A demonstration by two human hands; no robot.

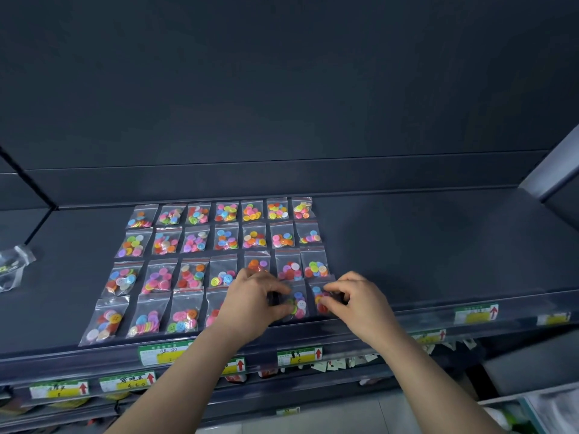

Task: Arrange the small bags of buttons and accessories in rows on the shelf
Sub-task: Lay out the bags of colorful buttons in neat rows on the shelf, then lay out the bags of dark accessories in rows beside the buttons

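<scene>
Centrally, small clear bags of coloured buttons [194,239] lie flat in four neat rows on dark shelf [423,245], each row about seven bags wide. Front row's last two bags under fingers: left hand [253,296] curls fingers, pinching sixth bag [297,303]; right hand [357,299] pinches seventh bag [321,300] (at row's right end). Loose bag [12,264] sits apart at far left. Green-yellow price labels [300,355] line shelf's front edge.

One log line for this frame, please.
left hand: pinches bag | right hand: pinches end bag | both in front row on shelf
</scene>
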